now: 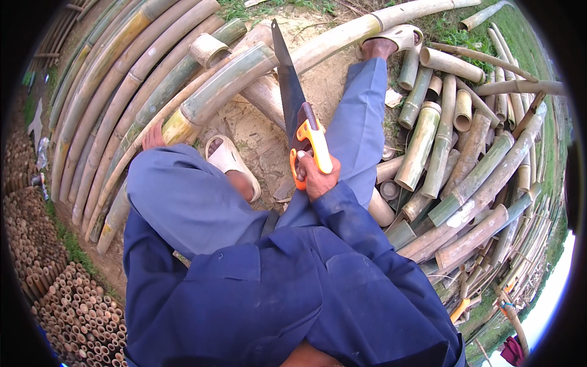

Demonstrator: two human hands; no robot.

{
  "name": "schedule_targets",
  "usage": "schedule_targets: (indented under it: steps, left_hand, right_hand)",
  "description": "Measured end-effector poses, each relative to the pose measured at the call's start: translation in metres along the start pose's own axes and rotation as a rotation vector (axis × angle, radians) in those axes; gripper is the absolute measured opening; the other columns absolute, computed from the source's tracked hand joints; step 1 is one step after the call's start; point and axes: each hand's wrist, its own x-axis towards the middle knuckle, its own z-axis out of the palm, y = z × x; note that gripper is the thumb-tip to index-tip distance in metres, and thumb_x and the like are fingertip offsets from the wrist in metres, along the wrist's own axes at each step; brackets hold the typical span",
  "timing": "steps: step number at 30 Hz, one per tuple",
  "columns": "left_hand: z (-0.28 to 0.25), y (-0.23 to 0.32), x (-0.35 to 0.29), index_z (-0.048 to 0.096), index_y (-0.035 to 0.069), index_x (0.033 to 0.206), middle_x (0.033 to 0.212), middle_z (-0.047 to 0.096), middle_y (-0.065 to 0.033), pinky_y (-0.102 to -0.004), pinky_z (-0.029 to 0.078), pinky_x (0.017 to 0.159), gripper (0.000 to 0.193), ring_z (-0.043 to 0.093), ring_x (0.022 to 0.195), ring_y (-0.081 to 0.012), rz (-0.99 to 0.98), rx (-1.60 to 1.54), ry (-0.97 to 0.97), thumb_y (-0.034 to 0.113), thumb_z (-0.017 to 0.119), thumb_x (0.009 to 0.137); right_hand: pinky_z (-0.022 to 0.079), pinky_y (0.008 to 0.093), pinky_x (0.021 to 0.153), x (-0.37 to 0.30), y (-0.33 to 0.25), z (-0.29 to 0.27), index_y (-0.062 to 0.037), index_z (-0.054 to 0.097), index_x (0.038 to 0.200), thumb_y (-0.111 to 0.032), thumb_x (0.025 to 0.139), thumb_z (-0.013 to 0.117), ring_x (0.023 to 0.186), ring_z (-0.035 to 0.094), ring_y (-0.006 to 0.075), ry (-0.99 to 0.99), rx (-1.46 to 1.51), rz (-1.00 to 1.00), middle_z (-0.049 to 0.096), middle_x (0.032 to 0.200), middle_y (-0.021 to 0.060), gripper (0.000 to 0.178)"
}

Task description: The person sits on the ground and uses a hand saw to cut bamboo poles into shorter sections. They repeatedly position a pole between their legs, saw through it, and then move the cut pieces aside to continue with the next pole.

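Note:
My right hand (320,176) is closed around the orange-and-yellow handle of a hand saw (290,92), its toothed blade pointing away from me. The blade stands at the end of a thick green-and-tan bamboo pole (223,88), and another bamboo length (342,40) continues on its right. Whether the two are still joined behind the blade cannot be made out. At the pole's near left end, my left hand (154,136) grips it, mostly hidden behind my knee. A thick bamboo piece (264,98) lies crosswise beneath the pole.
Long bamboo poles (131,79) lie side by side on the left. Short cut bamboo pieces (422,147) are heaped on the right. Small bamboo tubes (79,312) are stacked at lower left. My sandalled right foot (394,40) is by the right-hand length, on sawdust-covered ground (324,104).

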Motion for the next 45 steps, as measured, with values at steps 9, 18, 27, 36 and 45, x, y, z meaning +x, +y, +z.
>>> schedule_targets:
  steps: [9,18,27,36,45]
  left_hand:
    - [-0.027,0.02,0.007,0.057,0.014,0.135,0.121,0.064,-0.0099,-0.0478,0.045,0.1,0.094,0.061,0.118,-0.0332,0.005,-0.104,-0.034,0.051,0.092,0.056]
    - [-0.021,0.008,0.005,0.059,0.013,0.131,0.116,0.065,-0.0108,-0.048,0.046,0.097,0.091,0.063,0.113,-0.0342,0.009,-0.132,-0.033,0.049,0.093,0.054]
    - [-0.02,0.015,0.01,0.061,0.011,0.127,0.111,0.066,-0.0122,-0.0481,0.047,0.094,0.089,0.064,0.109,-0.0353,0.019,-0.157,-0.021,0.047,0.093,0.053]
    - [-0.034,0.022,0.012,0.061,0.009,0.126,0.111,0.066,-0.014,-0.0481,0.048,0.092,0.086,0.064,0.107,-0.0363,0.046,-0.15,-0.023,0.044,0.093,0.054]
    - [-0.033,0.025,0.014,0.061,0.007,0.125,0.112,0.066,-0.0134,-0.0469,0.049,0.092,0.085,0.064,0.107,-0.0351,0.026,-0.16,-0.037,0.042,0.092,0.054]
  right_hand:
    - [0.045,0.0293,0.053,0.003,0.012,0.014,-0.0008,0.058,0.079,-0.004,0.096,0.065,0.053,0.053,0.0124,0.023,0.14,-0.063,0.056,0.062,0.0041,0.018]
    - [0.045,0.0296,0.05,0.066,0.029,0.025,-0.0023,0.054,0.079,0.0,0.093,0.065,0.05,0.052,0.0133,0.016,0.05,-0.174,0.053,0.06,0.0046,0.018]
    - [0.045,0.029,0.054,-0.011,0.011,0.006,-0.0028,0.059,0.075,-0.007,0.095,0.066,0.054,0.054,0.0117,0.01,-0.009,-0.012,0.058,0.061,0.003,0.021]
    - [0.043,0.0306,0.052,0.046,0.002,0.02,-0.0012,0.058,0.072,-0.007,0.094,0.065,0.052,0.054,0.0134,0.061,0.104,-0.145,0.057,0.059,0.0046,0.024]
    - [0.043,0.0296,0.052,-0.011,0.018,0.0,-0.0006,0.058,0.076,-0.003,0.096,0.063,0.054,0.054,0.0122,0.011,0.136,-0.085,0.057,0.06,0.005,0.021]
